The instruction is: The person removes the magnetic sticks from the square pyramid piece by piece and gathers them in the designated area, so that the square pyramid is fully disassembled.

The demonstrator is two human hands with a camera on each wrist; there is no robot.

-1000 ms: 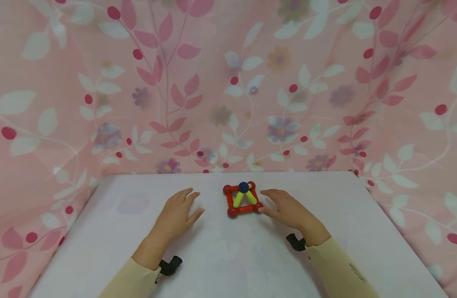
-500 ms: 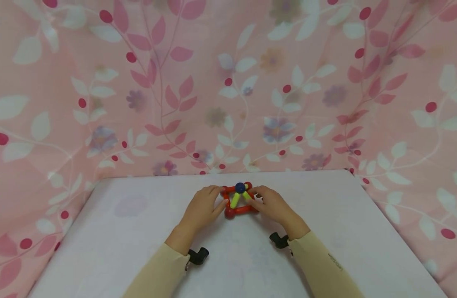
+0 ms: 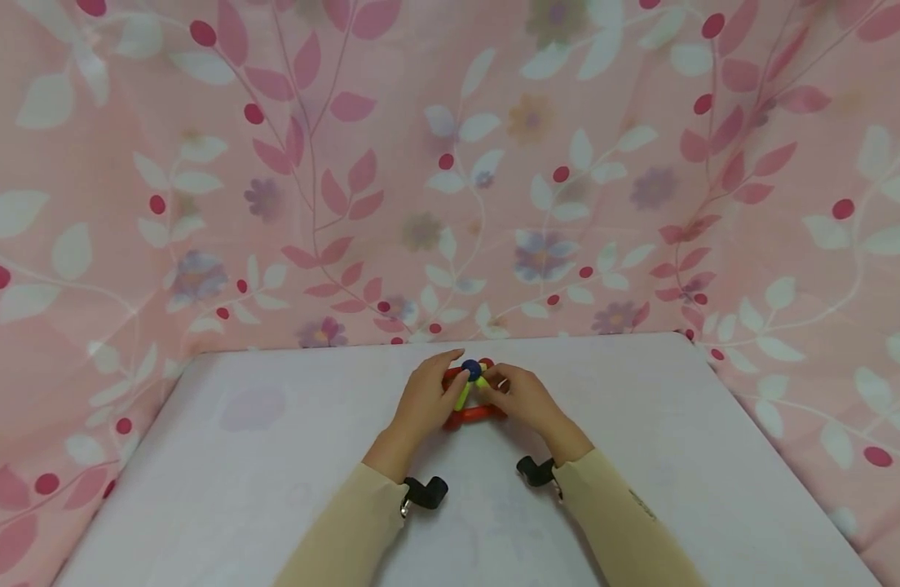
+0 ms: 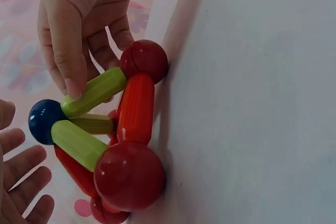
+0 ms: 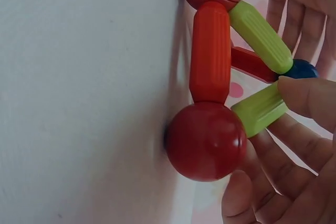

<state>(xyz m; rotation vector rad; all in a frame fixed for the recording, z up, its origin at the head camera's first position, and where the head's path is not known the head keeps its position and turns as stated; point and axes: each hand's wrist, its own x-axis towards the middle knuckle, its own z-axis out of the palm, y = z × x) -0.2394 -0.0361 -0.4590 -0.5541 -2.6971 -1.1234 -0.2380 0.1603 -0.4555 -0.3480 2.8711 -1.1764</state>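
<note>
A magnetic building toy stands on the table: red balls (image 4: 130, 176) joined by red rods (image 4: 136, 108) in a square base, with yellow-green rods (image 4: 80, 144) rising to one blue ball (image 4: 44, 121) at the top. My right hand (image 3: 527, 399) pinches one yellow-green rod (image 5: 262, 108) just below the blue ball, thumb on one side and fingers behind. On the other side my left hand (image 3: 424, 395) reaches around the blue ball, its fingers spread and relaxed. In the left wrist view those fingers (image 4: 23, 169) show apart from the ball.
The toy sits near the far edge of a white tabletop (image 3: 274, 456). Behind it hangs a pink curtain (image 3: 421, 163) with leaves and flowers. A black wrist camera (image 3: 425, 492) is strapped at the left sleeve, another black camera (image 3: 534, 471) at the right.
Both hands have come inward from either side of the toy to its top. The right thumb and fingers have closed on a yellow-green rod. The toy stands in place.
</note>
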